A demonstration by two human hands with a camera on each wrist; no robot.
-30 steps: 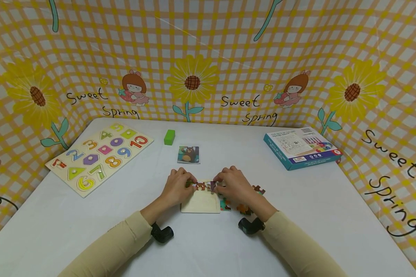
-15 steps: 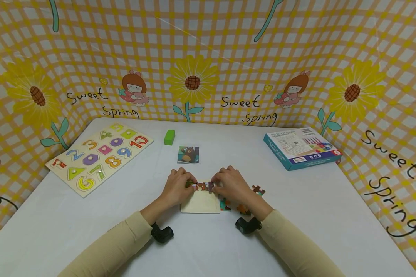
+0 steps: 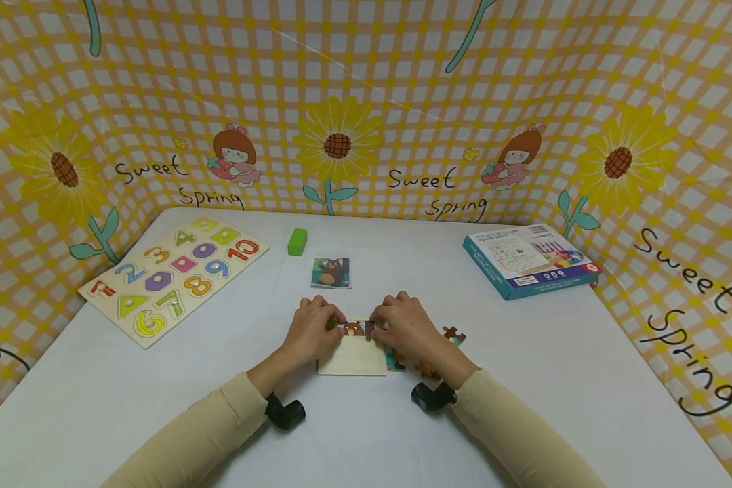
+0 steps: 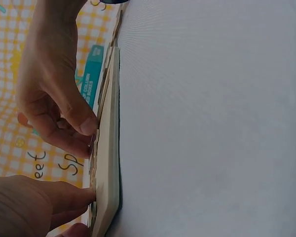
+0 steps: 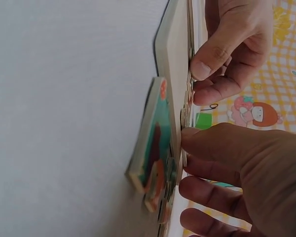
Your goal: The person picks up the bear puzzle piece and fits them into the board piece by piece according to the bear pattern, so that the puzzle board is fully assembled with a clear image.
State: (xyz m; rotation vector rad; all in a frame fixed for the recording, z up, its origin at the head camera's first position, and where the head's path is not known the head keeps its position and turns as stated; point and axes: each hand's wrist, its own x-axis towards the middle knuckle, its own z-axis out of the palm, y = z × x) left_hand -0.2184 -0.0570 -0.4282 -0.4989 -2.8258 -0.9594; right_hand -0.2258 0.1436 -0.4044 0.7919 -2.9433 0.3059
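Note:
A shallow wooden puzzle tray lies in front of me, with a row of jigsaw pieces along its far edge showing a brown bear's face. My left hand pinches the left end of that row, its thumb and forefinger low at the tray. At the row's other end my right hand pinches a dark purplish jigsaw piece against the bear piece. The right wrist view has my right thumb at the tray's edge, and the left hand opposite. Fingers partly hide both end pieces.
Loose jigsaw pieces lie right of the tray, partly under my right forearm. Beyond the tray are a bear picture card and a green block. A number board lies at left, a teal-sided box at right.
My right hand has shifted slightly left with the dark piece, closing the gap to the bear piece, which now sits level in the row. The left hand stays in place.

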